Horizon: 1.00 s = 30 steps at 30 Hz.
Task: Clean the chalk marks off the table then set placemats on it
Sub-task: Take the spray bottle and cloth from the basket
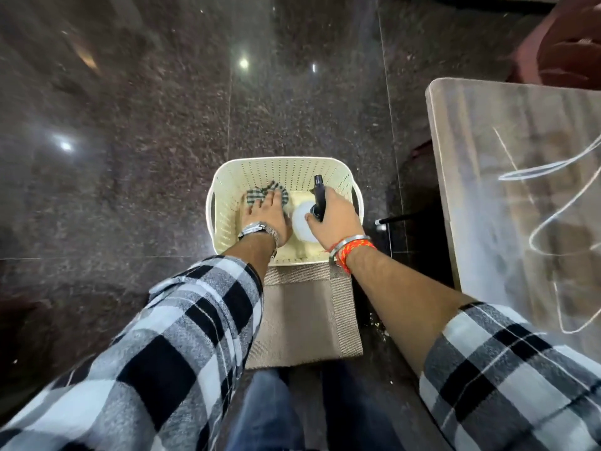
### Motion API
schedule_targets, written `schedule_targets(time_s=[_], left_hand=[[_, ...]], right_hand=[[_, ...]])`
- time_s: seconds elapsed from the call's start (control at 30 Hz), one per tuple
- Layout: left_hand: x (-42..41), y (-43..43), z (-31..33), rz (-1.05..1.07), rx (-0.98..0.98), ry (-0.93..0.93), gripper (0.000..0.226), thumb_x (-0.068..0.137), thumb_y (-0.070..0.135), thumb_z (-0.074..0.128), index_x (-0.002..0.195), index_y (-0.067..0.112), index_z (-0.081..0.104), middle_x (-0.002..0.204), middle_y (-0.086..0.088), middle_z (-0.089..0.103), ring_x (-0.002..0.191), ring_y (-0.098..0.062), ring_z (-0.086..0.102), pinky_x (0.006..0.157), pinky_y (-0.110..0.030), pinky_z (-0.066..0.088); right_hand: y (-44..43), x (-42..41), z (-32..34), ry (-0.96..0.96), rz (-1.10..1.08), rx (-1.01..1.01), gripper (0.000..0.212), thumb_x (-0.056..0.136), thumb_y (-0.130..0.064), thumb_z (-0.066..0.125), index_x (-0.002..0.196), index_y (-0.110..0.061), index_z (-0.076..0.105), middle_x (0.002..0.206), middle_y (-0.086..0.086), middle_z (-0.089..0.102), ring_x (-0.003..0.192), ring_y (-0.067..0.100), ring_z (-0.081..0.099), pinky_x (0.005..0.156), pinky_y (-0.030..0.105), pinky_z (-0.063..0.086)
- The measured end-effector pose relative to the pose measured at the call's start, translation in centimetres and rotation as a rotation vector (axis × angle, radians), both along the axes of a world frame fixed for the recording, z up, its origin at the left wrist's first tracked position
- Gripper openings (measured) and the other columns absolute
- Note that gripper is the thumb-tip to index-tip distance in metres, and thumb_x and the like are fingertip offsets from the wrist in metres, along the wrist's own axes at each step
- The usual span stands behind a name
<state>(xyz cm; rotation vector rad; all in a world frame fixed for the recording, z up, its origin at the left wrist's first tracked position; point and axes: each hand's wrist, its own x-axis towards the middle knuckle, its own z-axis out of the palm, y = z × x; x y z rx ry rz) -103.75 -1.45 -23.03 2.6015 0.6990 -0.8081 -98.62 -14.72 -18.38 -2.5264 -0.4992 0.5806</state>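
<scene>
A dark polished stone floor fills most of the view, bare and open to the left and ahead of the basket, with tile seams running past it. At the right edge stands the table, its rounded near corner and long left edge facing the basket; white chalk marks loop and cross over its wood-grain top. A dark gap of floor separates the table's edge from the basket, with a thin dark bar crossing it low down.

On the floor near the person's legs lies a stack of grey-brown woven placemats, its far edge touching or slipping under the basket. The cream perforated basket sits just beyond, a handle at either side.

Both plaid-sleeved arms reach into it. The left hand, a metal watch at its wrist, rests fingers spread on a checked cloth against the basket's far wall — whether it is gripping, I cannot tell. The right hand, with a bangle and orange thread at the wrist, is closed around the black trigger head of a white spray bottle standing in the basket's right half.
</scene>
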Motion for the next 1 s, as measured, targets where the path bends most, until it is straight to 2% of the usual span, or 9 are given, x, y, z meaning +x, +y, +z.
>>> schedule_targets(time_s=[0.1,0.27,0.37,0.47,0.6,0.73,0.87,0.97,1.0], left_hand=[[0.9,0.0,-1.8,0.071,-0.052,0.037,0.077,0.096,0.018,0.047,0.155,0.022,-0.002,0.163,-0.003,0.001,0.146,-0.034,0.019,0.119,-0.05,0.008],[0.9,1.4,-5.3,-0.003,0.099,0.006,0.072,0.089,0.017,0.053,0.15,0.014,0.017,0.155,-0.01,0.029,0.138,-0.032,0.034,0.117,-0.051,0.016],[1.3,1.7,-5.0,0.027,0.078,-0.054,0.046,0.083,0.004,0.053,0.128,0.008,0.049,0.134,-0.016,0.048,0.125,-0.034,0.048,0.116,-0.048,0.021],[0.6,1.8,-2.6,0.106,0.069,-0.118,0.032,0.086,0.008,0.052,0.118,0.006,0.056,0.123,-0.019,0.052,0.116,-0.038,0.05,0.102,-0.047,0.041],[-1.7,2.5,1.8,0.224,0.09,-0.34,0.043,0.085,0.041,0.049,0.103,0.003,0.063,0.103,-0.017,0.052,0.098,-0.037,0.054,0.086,-0.039,0.046],[-2.3,1.6,7.7,0.45,-0.062,-0.654,0.024,0.077,0.033,0.062,0.077,0.011,0.052,0.092,-0.004,0.041,0.084,-0.028,0.053,0.078,-0.035,0.047],[-0.9,-2.8,14.5,0.615,-0.373,-0.84,0.013,0.088,0.006,0.053,0.089,0.007,0.04,0.069,0.001,0.052,0.064,-0.028,0.054,0.052,-0.027,0.037],[0.4,-7.4,17.1,0.512,-0.473,-0.844,0.025,0.091,0.006,0.046,0.115,0.014,0.042,0.08,-0.007,0.06,0.07,-0.032,0.058,0.059,-0.03,0.037],[0.8,-9.3,17.9,0.465,-0.491,-0.825,0.036,0.092,0.008,0.044,0.126,0.017,0.042,0.087,-0.009,0.062,0.075,-0.034,0.059,0.063,-0.032,0.038]], right_hand=[[0.2,0.2,-0.8,0.037,-0.066,0.098,0.037,0.084,-0.018,0.071,0.117,-0.007,0.059,0.101,0.012,0.07,0.097,0.031,0.064,0.086,0.038,0.052],[-0.3,-0.3,-2.5,0.121,-0.086,0.166,0.072,0.085,-0.015,0.071,0.149,-0.022,0.04,0.107,0.007,0.071,0.098,0.025,0.065,0.089,0.03,0.052],[-0.3,-0.3,-3.0,0.087,-0.121,0.232,0.067,0.087,-0.012,0.068,0.149,-0.022,0.042,0.106,0.007,0.071,0.097,0.025,0.064,0.088,0.029,0.05],[-0.4,-0.6,-2.9,0.023,-0.09,0.288,0.061,0.087,-0.013,0.067,0.144,-0.02,0.047,0.099,0.008,0.069,0.095,0.028,0.062,0.088,0.037,0.051],[-0.7,-1.3,0.5,-0.041,-0.103,0.399,0.063,0.084,-0.038,0.066,0.142,-0.019,0.05,0.095,0.011,0.064,0.088,0.024,0.059,0.087,0.034,0.05],[-2.1,-2.1,8.0,-0.165,-0.252,0.666,0.041,0.085,-0.039,0.073,0.118,-0.018,0.063,0.086,-0.002,0.062,0.082,0.019,0.06,0.082,0.028,0.051],[-6.3,-3.2,15.4,-0.397,-0.321,0.851,0.029,0.087,-0.028,0.074,0.1,-0.042,0.053,0.083,-0.009,0.06,0.081,-0.003,0.062,0.078,0.015,0.049],[-11.1,-3.5,18.9,-0.279,-0.484,0.828,0.017,0.083,-0.043,0.072,0.086,-0.04,0.056,0.086,0.014,0.064,0.073,0.02,0.068,0.073,0.037,0.058],[-13.0,-3.7,19.7,-0.215,-0.503,0.823,0.013,0.086,-0.039,0.07,0.088,-0.038,0.058,0.087,0.019,0.061,0.064,0.018,0.065,0.064,0.031,0.057]])
